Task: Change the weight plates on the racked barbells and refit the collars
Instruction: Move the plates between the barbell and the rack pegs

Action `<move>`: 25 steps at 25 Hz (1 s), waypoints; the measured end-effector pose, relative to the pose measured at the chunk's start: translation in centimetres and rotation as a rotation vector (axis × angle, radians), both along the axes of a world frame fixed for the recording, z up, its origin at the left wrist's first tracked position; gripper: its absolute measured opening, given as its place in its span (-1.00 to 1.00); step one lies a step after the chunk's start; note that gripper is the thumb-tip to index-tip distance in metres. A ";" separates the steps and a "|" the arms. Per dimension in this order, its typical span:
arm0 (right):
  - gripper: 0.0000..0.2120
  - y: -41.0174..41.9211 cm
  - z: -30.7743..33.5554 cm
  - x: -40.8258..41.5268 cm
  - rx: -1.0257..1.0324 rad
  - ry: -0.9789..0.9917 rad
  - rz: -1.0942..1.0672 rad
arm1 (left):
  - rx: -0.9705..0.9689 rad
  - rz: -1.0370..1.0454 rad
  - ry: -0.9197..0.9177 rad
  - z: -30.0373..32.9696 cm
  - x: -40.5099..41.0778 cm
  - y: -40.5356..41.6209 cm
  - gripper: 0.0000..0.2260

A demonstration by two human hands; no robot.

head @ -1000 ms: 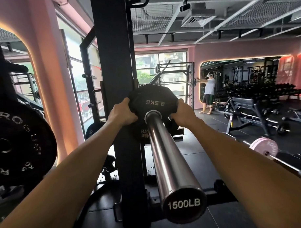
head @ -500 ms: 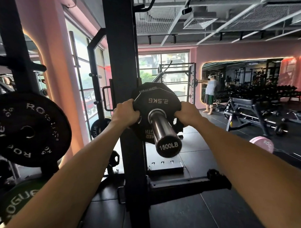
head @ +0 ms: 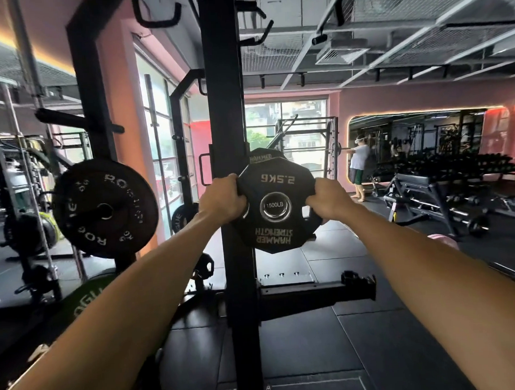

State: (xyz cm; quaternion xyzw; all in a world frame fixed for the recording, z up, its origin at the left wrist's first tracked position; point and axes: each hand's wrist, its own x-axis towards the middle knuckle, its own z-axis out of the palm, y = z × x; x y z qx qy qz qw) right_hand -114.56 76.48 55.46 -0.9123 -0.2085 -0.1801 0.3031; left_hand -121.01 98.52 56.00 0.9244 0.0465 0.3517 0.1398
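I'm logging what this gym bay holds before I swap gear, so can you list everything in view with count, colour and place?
2.5KG plate: one, black, centre, on the bar end, held at both sides.
Barbell sleeve end: one, silver, marked 1500LB, in the plate's hole.
Rack upright: one, black, centre, just left of the plate.
Rogue plate: one, black, left, on a storage peg.
Green plate: one, green, lower left, partly hidden.
Pink plate: one, pink, right floor, mostly hidden.
Bench: one, black, right.
Other person: one, far right of centre, standing.
Left hand: grip on the plate's left edge.
Right hand: grip on the plate's right edge.
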 end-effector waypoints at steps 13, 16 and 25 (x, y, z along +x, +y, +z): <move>-0.78 10.3 6.2 -16.2 -0.038 -0.127 0.082 | 0.040 0.122 -0.105 6.5 -18.9 8.8 -0.76; -0.77 16.7 5.5 -19.8 -0.039 -0.111 0.095 | 0.041 0.123 -0.097 5.9 -22.8 15.2 -0.77; -0.86 37.1 4.4 -28.7 0.077 -0.014 0.211 | 0.105 0.135 -0.083 5.8 -31.3 36.9 -0.77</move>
